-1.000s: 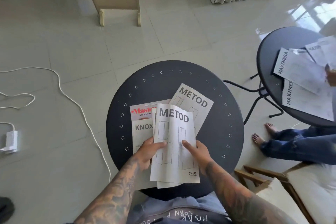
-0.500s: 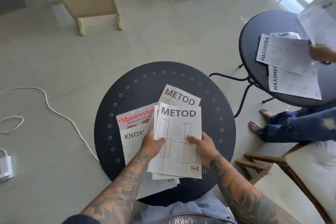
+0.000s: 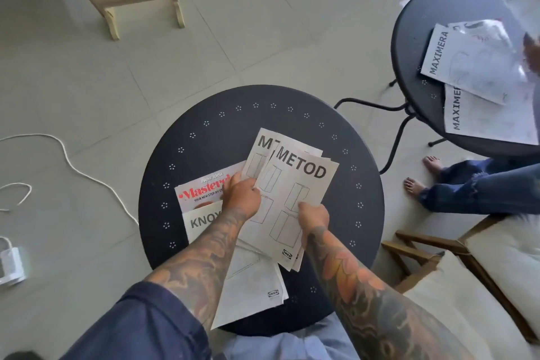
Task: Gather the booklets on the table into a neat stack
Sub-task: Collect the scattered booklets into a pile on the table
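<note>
Several booklets lie overlapped on the round black table. The top METOD booklet is tilted to the right, with my right hand pinching its lower middle. Under it lies a second METOD booklet, whose left edge my left hand grips. To the left sit a red-lettered Masterclass magazine and a KNOX booklet, partly hidden by my left forearm.
A second black table at the right holds MAXIMERA booklets handled by another person, whose bare feet rest nearby. A cushioned wooden chair stands at the lower right. A white cable runs across the floor at the left.
The top METOD booklet has swung clockwise and shifted right onto the second METOD booklet. My left hand has moved up to that lower booklet's edge.
</note>
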